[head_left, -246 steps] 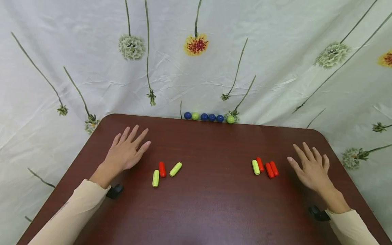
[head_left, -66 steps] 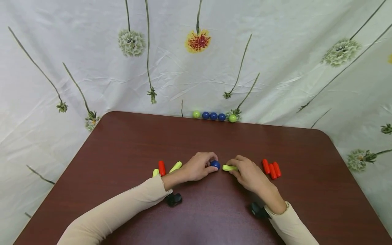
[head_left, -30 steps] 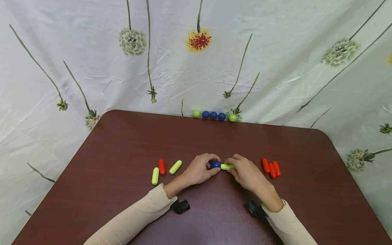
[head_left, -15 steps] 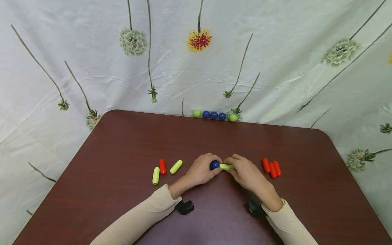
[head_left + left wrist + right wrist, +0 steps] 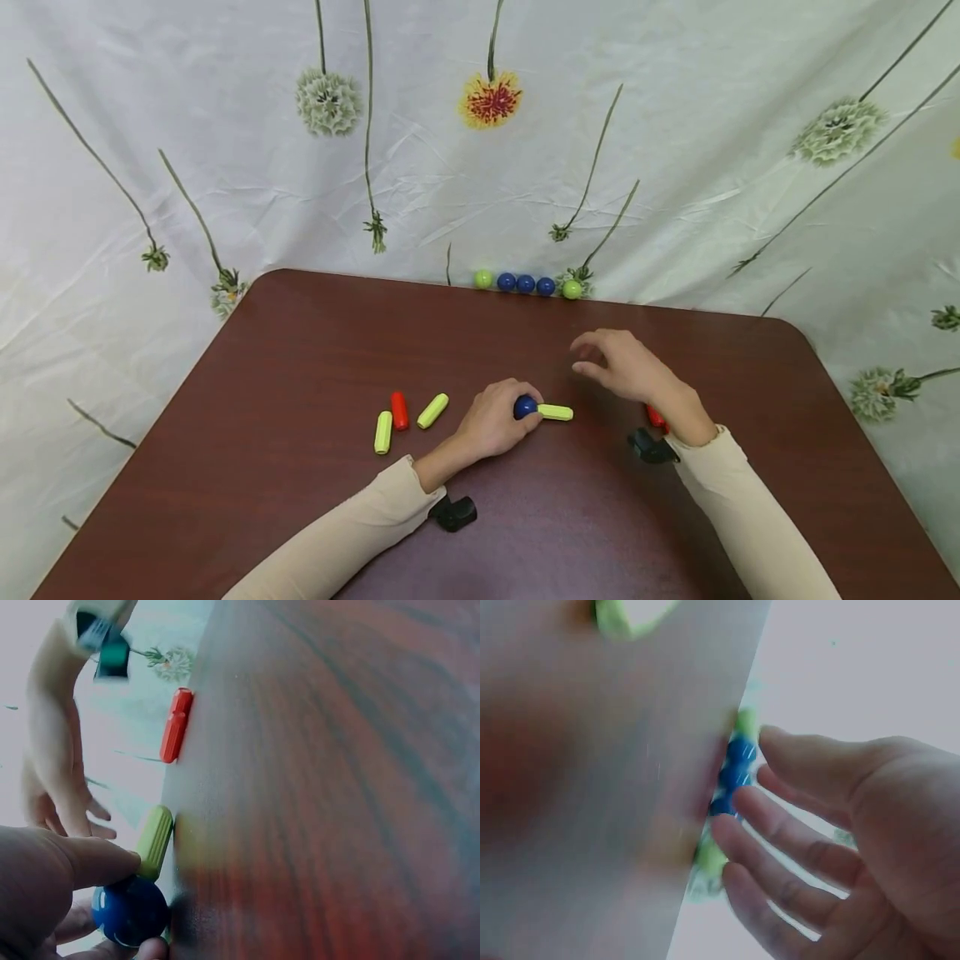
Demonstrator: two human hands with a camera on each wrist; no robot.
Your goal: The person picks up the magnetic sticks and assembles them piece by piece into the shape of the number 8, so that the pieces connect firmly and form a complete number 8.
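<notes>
My left hand (image 5: 495, 423) grips a shiny blue ball (image 5: 526, 407) near the middle of the table. A ribbed yellow-green rod (image 5: 557, 412) lies end-on against the ball, pointing right; whether the two are joined I cannot tell. In the left wrist view the thumb touches the rod's near end (image 5: 154, 847), beside the ball (image 5: 129, 911). My right hand (image 5: 626, 367) is lifted off to the upper right of the rod, holding nothing, its fingers loosely bent. The right wrist view has its spread fingers in front of the distant row of balls.
Along the far edge stand a green ball (image 5: 483, 279), blue balls (image 5: 526, 284) and another green ball (image 5: 572, 289). Two yellow-green rods (image 5: 383, 432) and a red rod (image 5: 400, 411) lie left. Red rods (image 5: 656, 416) lie right, partly hidden by my right arm.
My right hand has let go of the yellow-green rod and moved up and right toward the far edge. The left hand keeps its grip on the blue ball, which the rod was earlier brought against.
</notes>
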